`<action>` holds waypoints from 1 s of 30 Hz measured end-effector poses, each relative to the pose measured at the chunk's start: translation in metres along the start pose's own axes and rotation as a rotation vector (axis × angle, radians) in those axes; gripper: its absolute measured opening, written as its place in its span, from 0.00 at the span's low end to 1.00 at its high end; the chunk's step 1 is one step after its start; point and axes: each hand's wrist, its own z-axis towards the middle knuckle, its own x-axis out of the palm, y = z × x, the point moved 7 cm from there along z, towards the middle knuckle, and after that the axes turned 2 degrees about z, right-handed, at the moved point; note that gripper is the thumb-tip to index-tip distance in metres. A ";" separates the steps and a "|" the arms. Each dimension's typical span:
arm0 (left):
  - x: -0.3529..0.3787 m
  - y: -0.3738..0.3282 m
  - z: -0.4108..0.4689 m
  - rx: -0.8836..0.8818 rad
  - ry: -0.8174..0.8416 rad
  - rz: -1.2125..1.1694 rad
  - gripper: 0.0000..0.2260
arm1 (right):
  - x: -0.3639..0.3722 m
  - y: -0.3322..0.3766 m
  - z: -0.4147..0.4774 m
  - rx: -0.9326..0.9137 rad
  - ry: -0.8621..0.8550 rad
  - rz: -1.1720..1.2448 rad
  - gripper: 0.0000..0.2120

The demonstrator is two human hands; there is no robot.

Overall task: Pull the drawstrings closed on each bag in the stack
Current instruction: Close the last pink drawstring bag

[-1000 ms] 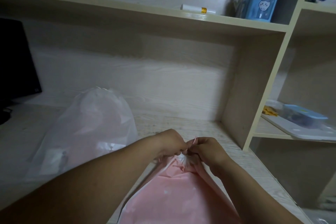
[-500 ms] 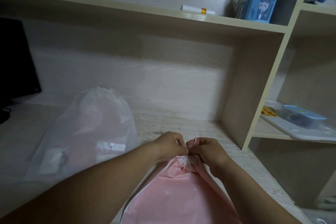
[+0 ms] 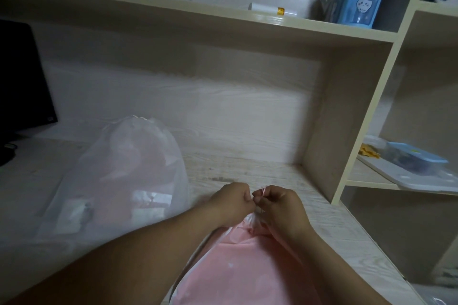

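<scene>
One broad, pale wood-grain tabletop (image 3: 247,171) carries everything, and above it runs a cream shelf (image 3: 223,25) with an upright panel closing off the right side. Over on the left of the tabletop sits a translucent white bag (image 3: 119,176), big and puffed up, its mouth gathered at the far end and something pinkish showing faintly through the film. Right in front of the person lies the pink bag (image 3: 243,267), the one being worked. It spreads wide towards the camera and narrows to a bunched neck just under the hands. At the far left edge is a dark monitor (image 3: 22,77), only partly in shot.

Now the hands, both bare forearms reaching in from below. The left hand (image 3: 231,202) is balled up, fingers curled tight against the neck and pinching the cord where the two hands meet. The right hand (image 3: 282,208) sits knuckle to knuckle beside it, fingers curled too, with thumb and forefinger nipping the same cord.

Up on the shelf stands a blue carton (image 3: 361,2) with a little cartoon face. Lower right, a blue-lidded container (image 3: 416,158) rests on a white tray (image 3: 409,181). A white tube (image 3: 270,8) with a gold band lies flat on the shelf. Smallest of all is the drawstring (image 3: 263,190), a thin pink loop poking up between the two hands.
</scene>
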 end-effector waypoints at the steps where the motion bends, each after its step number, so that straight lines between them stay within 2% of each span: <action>1: 0.000 -0.001 -0.001 0.012 -0.016 0.007 0.08 | 0.000 0.002 0.000 -0.034 -0.006 -0.050 0.08; 3: 0.001 -0.003 -0.001 0.044 -0.023 -0.020 0.04 | 0.000 0.004 0.001 -0.094 -0.019 -0.160 0.09; 5: 0.002 -0.008 -0.002 0.075 -0.008 -0.044 0.05 | 0.001 0.002 0.000 -0.109 -0.024 -0.158 0.11; 12: 0.009 0.001 0.002 0.040 0.080 -0.204 0.08 | 0.001 -0.011 -0.005 -0.040 0.007 0.103 0.04; 16: -0.003 0.003 0.004 0.061 0.135 -0.223 0.05 | -0.001 -0.014 -0.007 0.071 0.007 0.284 0.09; 22: -0.010 0.002 -0.001 0.035 0.294 -0.315 0.09 | -0.004 -0.014 -0.008 0.070 0.021 0.301 0.10; 25: -0.008 0.006 -0.004 -0.027 0.367 -0.380 0.08 | -0.001 -0.015 -0.008 0.089 0.006 0.389 0.05; 28: -0.006 0.008 -0.003 -0.051 0.351 -0.312 0.07 | -0.002 -0.016 -0.008 0.087 -0.004 0.391 0.05; 30: -0.010 0.005 0.002 0.024 0.241 -0.111 0.10 | -0.001 -0.012 -0.009 0.085 -0.001 0.365 0.09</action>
